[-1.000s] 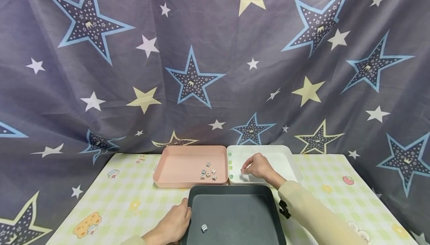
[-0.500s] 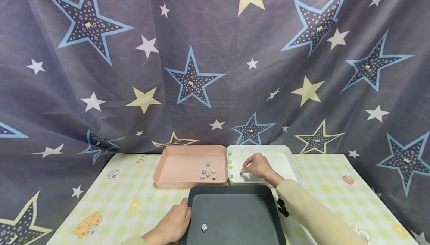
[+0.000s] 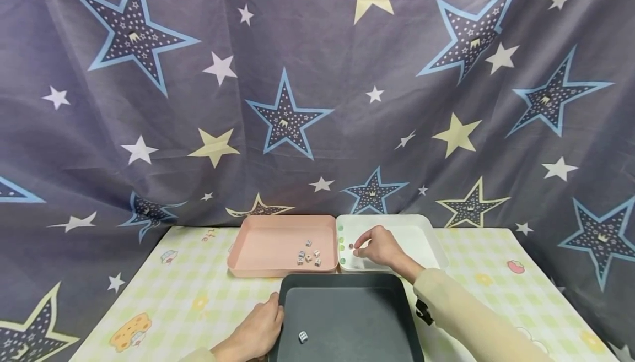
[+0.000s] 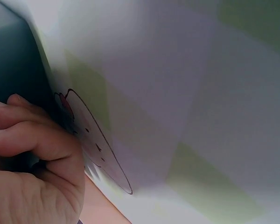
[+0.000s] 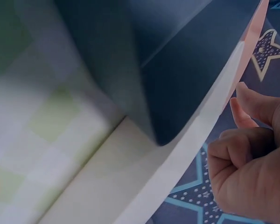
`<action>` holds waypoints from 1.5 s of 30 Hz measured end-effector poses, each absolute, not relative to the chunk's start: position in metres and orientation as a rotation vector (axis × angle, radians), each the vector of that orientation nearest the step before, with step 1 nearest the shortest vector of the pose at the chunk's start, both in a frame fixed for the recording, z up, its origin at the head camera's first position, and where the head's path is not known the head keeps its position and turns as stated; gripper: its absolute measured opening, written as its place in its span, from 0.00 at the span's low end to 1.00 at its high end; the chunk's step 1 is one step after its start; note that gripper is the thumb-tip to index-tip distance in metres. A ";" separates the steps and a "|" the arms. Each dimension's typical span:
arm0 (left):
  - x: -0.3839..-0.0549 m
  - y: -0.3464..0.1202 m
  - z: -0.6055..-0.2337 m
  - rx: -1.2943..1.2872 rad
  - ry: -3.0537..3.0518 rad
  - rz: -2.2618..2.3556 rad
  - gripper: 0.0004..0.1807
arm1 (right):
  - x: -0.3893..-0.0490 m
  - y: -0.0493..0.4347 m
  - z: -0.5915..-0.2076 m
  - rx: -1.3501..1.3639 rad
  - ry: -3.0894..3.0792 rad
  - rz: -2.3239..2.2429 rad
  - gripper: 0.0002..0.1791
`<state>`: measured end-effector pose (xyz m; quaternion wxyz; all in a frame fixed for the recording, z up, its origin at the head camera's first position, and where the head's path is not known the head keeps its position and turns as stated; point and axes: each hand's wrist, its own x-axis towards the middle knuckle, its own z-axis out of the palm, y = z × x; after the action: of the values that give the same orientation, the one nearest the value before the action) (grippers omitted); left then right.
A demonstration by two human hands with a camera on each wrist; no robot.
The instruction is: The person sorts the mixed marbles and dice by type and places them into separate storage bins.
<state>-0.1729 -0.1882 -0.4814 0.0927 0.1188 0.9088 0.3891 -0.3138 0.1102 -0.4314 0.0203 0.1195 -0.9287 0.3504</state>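
My left hand [image 3: 255, 329] grips the left side of a dark grey tray [image 3: 347, 282]; in the left wrist view its fingers [image 4: 37, 135] curl at the tray's edge. One white die [image 3: 303, 337] lies inside that tray. Over the white tray [image 3: 421, 227], my right hand [image 3: 379, 245] has thumb and index finger slightly parted, the other fingers curled. Just beyond those fingertips is a small reddish-brown piece [image 3: 351, 246], too small to tell its kind. The right wrist view shows the hand [image 5: 252, 158] with nothing visible between thumb and index finger.
Left of the white tray stands a pink tray [image 3: 268, 241] with several dice [image 3: 308, 257] in its right part. Small green spots [image 3: 341, 239] line the white tray's left side. A checked tablecloth [image 3: 173, 290] lies beneath, with a star-patterned curtain [image 3: 317, 130] behind.
The small piece at my right fingertips has shifted left and away, now just past the fingers, which have parted slightly. My left hand and the dark tray have stayed in place.
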 end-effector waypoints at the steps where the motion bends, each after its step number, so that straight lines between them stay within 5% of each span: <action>1: -0.173 -0.188 -0.481 0.352 2.700 1.156 0.12 | -0.312 0.109 -0.430 0.389 -2.874 1.086 0.05; 45: -0.173 -0.187 -0.480 0.339 2.723 1.150 0.13 | -0.240 0.056 -0.418 1.033 -2.920 1.388 0.07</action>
<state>-0.1735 -0.1870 -0.4797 0.0830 0.1137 0.9121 0.3851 -0.2397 0.0561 -0.4182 -0.1257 0.3019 -0.8535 0.4057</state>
